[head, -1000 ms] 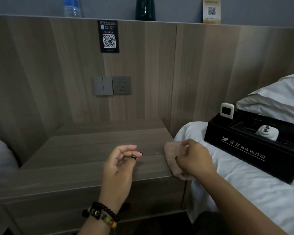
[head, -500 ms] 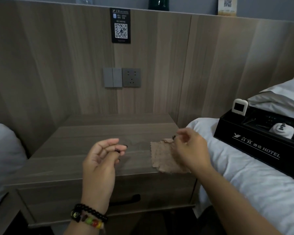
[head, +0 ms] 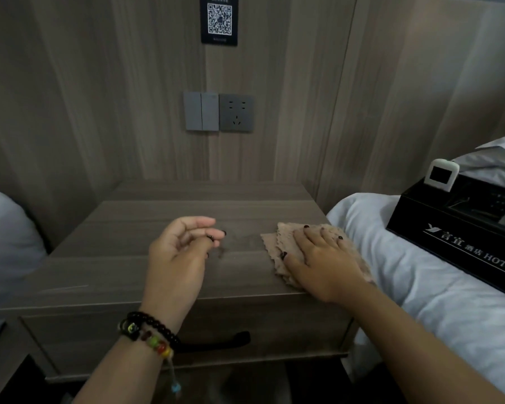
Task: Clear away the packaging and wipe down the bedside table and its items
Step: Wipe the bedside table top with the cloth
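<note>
A wooden bedside table (head: 129,246) fills the middle of the head view. A tan cleaning cloth (head: 283,243) lies spread on its right front corner. My right hand (head: 321,258) lies flat on the cloth with its fingers straight, pressing it onto the tabletop. My left hand (head: 181,252) hovers over the middle of the table, fingers loosely curled and holding nothing. Beaded bracelets circle my left wrist.
A black hotel tray (head: 461,243) with a small white device (head: 440,174) and other items sits on the white bed (head: 414,287) to the right. Another bed edge (head: 3,243) is at left. Switches and a socket (head: 217,112) are on the wood wall behind. The table's drawer handle (head: 216,342) faces me.
The cloth, bunched in my right hand a second ago, is now spread flat under my open palm. My left hand stayed hovering. The camera tilted down and closer.
</note>
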Tool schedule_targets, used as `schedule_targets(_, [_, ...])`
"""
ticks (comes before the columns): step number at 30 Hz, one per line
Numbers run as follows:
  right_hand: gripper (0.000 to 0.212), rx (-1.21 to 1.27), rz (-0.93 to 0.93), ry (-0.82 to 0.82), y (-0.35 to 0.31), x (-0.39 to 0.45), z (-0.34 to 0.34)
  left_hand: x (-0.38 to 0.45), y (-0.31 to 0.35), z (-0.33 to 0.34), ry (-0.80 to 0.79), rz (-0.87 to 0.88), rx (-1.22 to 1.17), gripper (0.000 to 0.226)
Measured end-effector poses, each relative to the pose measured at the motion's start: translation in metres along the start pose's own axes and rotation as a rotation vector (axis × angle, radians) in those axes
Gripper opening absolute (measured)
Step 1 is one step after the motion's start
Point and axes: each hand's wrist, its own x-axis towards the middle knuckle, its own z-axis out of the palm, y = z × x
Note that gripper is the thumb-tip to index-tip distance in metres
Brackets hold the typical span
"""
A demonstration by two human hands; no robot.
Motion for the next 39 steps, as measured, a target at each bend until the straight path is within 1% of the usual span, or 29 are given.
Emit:
schedule_targets(4, [0.060,-0.014,-0.017,-0.011,0.004,0.030,0.000,0.024,-0.006,-0.001,-0.009,0.038,0.068,0.026])
schedule_targets(7, [0.060,-0.031,-0.022,-0.039,0.008,0.061,-0.001,0.041,-0.015,-0.010,-0.026,0.090,0.265,0.023])
schedule_targets(10, [0.062,-0.052,-0.014,-0.061,0.013,0.095,-0.002,0.056,-0.026,-0.025,0.033,0.154,0.454,0.022])
schedule_targets(13, [0.061,-0.030,-0.020,-0.071,0.018,0.128,-0.001,0.064,-0.035,-0.034,0.088,0.155,0.492,0.020])
schedule_targets(18, [0.063,0.019,-0.041,-0.050,0.022,0.168,-0.002,0.074,-0.037,-0.040,0.077,0.182,0.550,0.014])
schedule_targets(21, [0.056,0.008,-0.072,-0.057,0.026,0.167,-0.002,0.078,-0.039,-0.046,0.091,0.188,0.529,0.020])
schedule_targets(24, [0.053,-0.011,-0.104,-0.079,0.029,0.148,-0.005,0.076,-0.039,-0.051,0.097,0.164,0.521,0.019])
schedule_targets(28, [0.053,-0.030,-0.201,-0.085,0.036,0.109,-0.002,0.055,-0.039,-0.056,0.044,0.162,0.563,0.018])
schedule_targets(30, [0.052,-0.012,-0.236,-0.083,0.041,0.105,-0.001,0.041,-0.040,-0.057,0.018,0.164,0.595,0.020])
schedule_targets(34, [0.052,-0.003,-0.174,-0.073,0.036,0.138,-0.002,0.034,-0.043,-0.052,0.008,0.178,0.718,0.020])
schedule_targets(37, [0.056,-0.024,-0.119,-0.054,0.030,0.180,-0.001,0.032,-0.040,-0.045,0.068,0.224,0.853,0.019])
schedule_targets(39, [0.059,-0.029,-0.068,-0.039,0.026,0.203,0.000,0.032,-0.037,-0.041,0.128,0.211,0.872,0.018])
